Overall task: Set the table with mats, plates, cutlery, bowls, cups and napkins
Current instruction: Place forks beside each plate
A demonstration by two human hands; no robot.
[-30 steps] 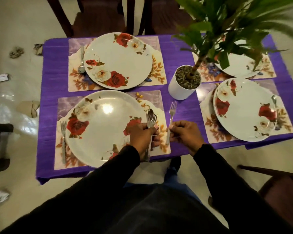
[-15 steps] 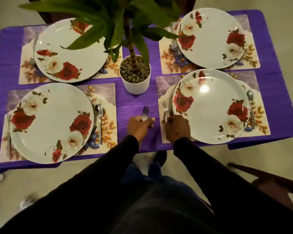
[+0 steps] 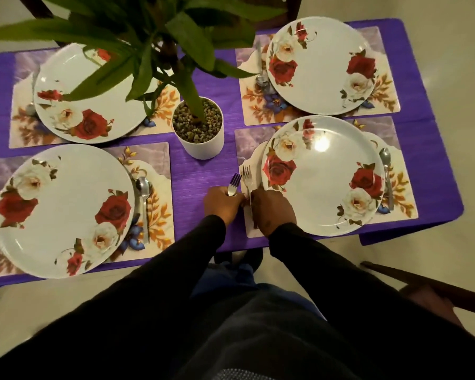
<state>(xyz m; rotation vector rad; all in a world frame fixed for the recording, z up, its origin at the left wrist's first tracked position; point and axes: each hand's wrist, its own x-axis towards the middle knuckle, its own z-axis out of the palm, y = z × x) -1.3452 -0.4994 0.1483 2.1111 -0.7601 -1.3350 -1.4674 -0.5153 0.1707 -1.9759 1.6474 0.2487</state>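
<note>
I am laying a fork (image 3: pixel 248 185) on the near right mat (image 3: pixel 395 215), just left of the plate (image 3: pixel 322 175); my right hand (image 3: pixel 272 208) is resting over its handle, knuckles up, and I cannot tell whether those fingers are pinching the handle or only pressing it flat. My left hand (image 3: pixel 223 204) is gripping a spare fork (image 3: pixel 233 183), fingers curled round the handle, tines pointing away over the purple cloth (image 3: pixel 203 176); the two forks are lying just beside each other, my hands touching between them. I am judging the forks light, stiff and smooth, likely to slide on a glossy mat; I am best holding each mid-handle, clear of the tines.
</note>
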